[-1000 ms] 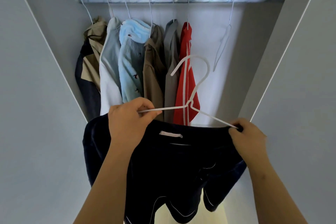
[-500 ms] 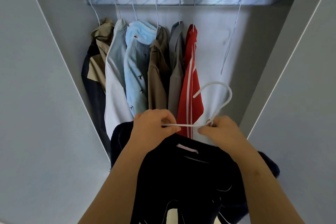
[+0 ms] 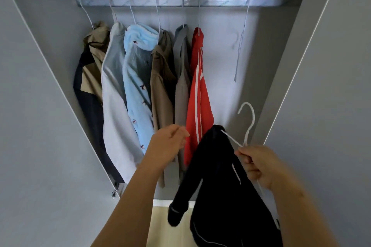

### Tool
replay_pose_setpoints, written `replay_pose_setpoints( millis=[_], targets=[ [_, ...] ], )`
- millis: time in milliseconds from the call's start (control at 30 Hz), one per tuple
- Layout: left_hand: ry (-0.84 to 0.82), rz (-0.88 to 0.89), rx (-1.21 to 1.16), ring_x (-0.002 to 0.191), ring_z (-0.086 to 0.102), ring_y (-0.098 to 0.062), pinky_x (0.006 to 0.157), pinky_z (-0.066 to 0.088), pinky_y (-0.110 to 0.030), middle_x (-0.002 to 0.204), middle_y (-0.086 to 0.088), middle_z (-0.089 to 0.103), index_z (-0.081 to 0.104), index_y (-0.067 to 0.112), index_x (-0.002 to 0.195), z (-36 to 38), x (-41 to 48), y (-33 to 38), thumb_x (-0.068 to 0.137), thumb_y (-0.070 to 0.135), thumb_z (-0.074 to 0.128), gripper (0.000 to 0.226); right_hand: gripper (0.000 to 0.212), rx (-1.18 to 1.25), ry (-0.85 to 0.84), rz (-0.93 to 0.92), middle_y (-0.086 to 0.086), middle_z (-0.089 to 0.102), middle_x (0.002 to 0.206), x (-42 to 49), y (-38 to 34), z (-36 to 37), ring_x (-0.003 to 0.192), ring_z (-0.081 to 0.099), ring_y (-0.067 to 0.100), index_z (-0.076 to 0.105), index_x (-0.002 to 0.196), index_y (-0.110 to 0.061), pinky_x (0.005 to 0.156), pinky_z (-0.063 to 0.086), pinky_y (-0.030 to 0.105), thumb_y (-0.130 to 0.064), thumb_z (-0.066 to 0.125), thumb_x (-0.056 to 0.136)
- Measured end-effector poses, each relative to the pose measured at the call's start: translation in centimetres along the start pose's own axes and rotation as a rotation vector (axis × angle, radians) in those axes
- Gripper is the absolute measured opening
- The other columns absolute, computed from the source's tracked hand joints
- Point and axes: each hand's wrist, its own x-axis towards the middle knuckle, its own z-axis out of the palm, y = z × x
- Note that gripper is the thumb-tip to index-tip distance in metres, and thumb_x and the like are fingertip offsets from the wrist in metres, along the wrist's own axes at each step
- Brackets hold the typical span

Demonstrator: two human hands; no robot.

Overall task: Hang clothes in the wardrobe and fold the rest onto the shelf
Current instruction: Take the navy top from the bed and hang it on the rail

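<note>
Item: dark jacket [image 3: 220, 186] on hanger [image 3: 249, 122], low, right of red top [image 3: 198, 96], below rail [image 3: 180, 2]. Right hand [image 3: 259, 164] pinches the hanger's neck. Left hand [image 3: 168, 142] has let go; fingers loosely curled, empty. Judged: dressed, ready for hooking.

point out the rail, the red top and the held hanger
rail [image 3: 265, 2]: head view, bare stretch near its right end
red top [image 3: 206, 109]: head view, mid body, right of the white stripes
held hanger [image 3: 251, 127]: head view, shank below the hook
</note>
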Motion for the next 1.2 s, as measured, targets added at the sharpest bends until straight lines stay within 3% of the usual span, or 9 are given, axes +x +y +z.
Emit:
replay_pose_setpoints(
  millis=[167, 367, 467, 733, 900, 1133, 1200],
  targets=[
    [-0.004, -0.035, -0.042, 0.065, 0.057, -0.004, 0.052, 0.042, -0.004, 0.070, 0.007, 0.061, 0.061, 0.028, 0.075, 0.8, 0.5, 0.0, 0.096, 0.029, 0.046, 0.026, 0.023, 0.076, -0.036, -0.063, -0.001, 0.044, 0.043, 0.7, 0.0, 0.0, 0.029, 0.031, 0.005, 0.055, 0.082, -0.002, 0.028, 0.023, 0.014, -0.005, 0.039, 0.097],
    [0.007, -0.023, -0.017, 0.060, 0.059, 0.004, 0.053, 0.044, -0.005, 0.069, 0.012, 0.062, 0.061, 0.030, 0.074, 1.6, 2.0, 0.5, 0.093, 0.029, 0.051, 0.021, 0.020, 0.036, -0.113, -0.151, 0.000, 0.057, 0.047, 1.2, -2.2, 0.2, 0.035, 0.049, 0.009, 0.061, 0.093, -0.009, 0.034, 0.038, 0.019, -0.014, 0.042, 0.099],
    [0.030, 0.007, -0.049, 0.056, 0.058, 0.008, 0.048, 0.041, -0.002, 0.066, 0.015, 0.060, 0.060, 0.031, 0.073, 2.3, 3.2, 1.1, 0.092, 0.027, 0.051, 0.022, 0.019, 0.053, -0.118, -0.196, 0.000, 0.054, 0.045, 1.9, -3.9, 0.1, 0.032, 0.044, 0.009, 0.061, 0.094, -0.010, 0.031, 0.032, 0.018, -0.014, 0.042, 0.098],
    [0.046, 0.069, -0.002, 0.059, 0.057, 0.010, 0.053, 0.040, -0.008, 0.063, 0.017, 0.061, 0.059, 0.035, 0.072, 3.6, 9.6, 2.3, 0.092, 0.030, 0.050, 0.023, 0.020, 0.103, -0.111, -0.219, 0.004, 0.061, 0.050, 6.6, -7.5, 1.7, 0.027, 0.035, 0.007, 0.058, 0.091, -0.004, 0.027, 0.022, 0.013, -0.010, 0.041, 0.098],
    [0.067, 0.171, 0.008, 0.077, 0.064, -0.005, 0.072, 0.050, -0.019, 0.083, 0.010, 0.067, 0.062, 0.029, 0.083, 4.1, 15.6, 3.9, 0.093, 0.026, 0.051, 0.015, 0.020, 0.160, -0.045, -0.222, 0.005, 0.058, 0.048, 11.2, -10.9, 3.1, 0.025, 0.033, 0.006, 0.057, 0.086, -0.002, 0.026, 0.020, 0.012, -0.005, 0.040, 0.097],
    [0.124, 0.289, 0.039, 0.072, 0.056, 0.002, 0.060, 0.040, -0.005, 0.075, 0.015, 0.060, 0.059, 0.032, 0.078, 3.2, 26.1, 6.9, 0.090, 0.025, 0.054, 0.015, 0.021, 0.207, 0.012, -0.222, 0.003, 0.055, 0.044, 18.0, -18.7, 4.6, 0.023, 0.030, 0.006, 0.057, 0.081, -0.002, 0.025, 0.017, 0.012, -0.004, 0.041, 0.095],
    [0.128, 0.334, 0.059, 0.074, 0.056, 0.004, 0.062, 0.039, -0.004, 0.076, 0.017, 0.060, 0.060, 0.033, 0.078, 2.9, 28.8, 7.7, 0.088, 0.026, 0.057, 0.012, 0.021, 0.241, -0.004, -0.243, 0.003, 0.054, 0.044, 19.6, -21.3, 5.3, 0.023, 0.029, 0.006, 0.058, 0.080, -0.001, 0.025, 0.017, 0.011, -0.002, 0.042, 0.094]
  ],
)
